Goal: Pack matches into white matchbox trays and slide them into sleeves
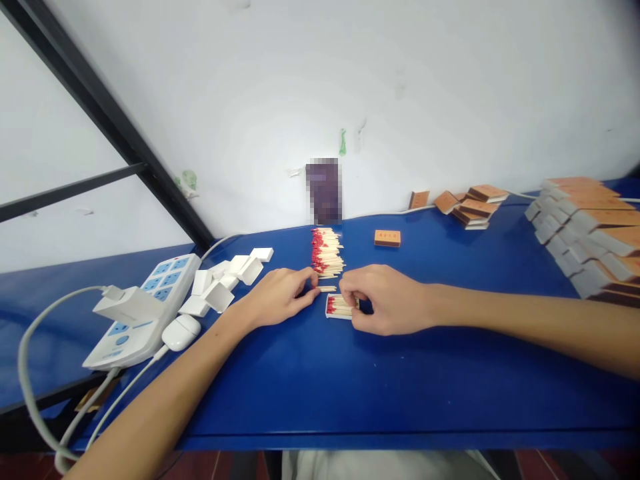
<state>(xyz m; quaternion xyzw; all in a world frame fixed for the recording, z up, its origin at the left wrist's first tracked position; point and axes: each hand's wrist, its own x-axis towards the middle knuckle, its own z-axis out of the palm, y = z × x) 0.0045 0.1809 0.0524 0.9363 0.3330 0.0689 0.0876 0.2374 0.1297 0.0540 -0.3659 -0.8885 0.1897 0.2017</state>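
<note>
A white matchbox tray [340, 316] lies on the blue table, with red-headed matches [339, 306] inside. My right hand [385, 300] rests over its right end, fingers curled against it; whether they pinch a match is hidden. My left hand [283, 295] is left of the tray, thumb and index finger apart at the tips. Beside them lie a few loose matches [327, 289], touched at their left end. Just behind is a pile of matches [327, 253], heads to the left. An orange matchbox cover [387, 238] sits behind my right hand.
White empty trays [219, 295] lie in a heap at left, near a power strip [170, 287], a white earphone case [181, 332] and cables. Orange matchboxes [475, 208] lie at the back right, beside a large stack [595, 233]. A white wall [430, 100] stands behind.
</note>
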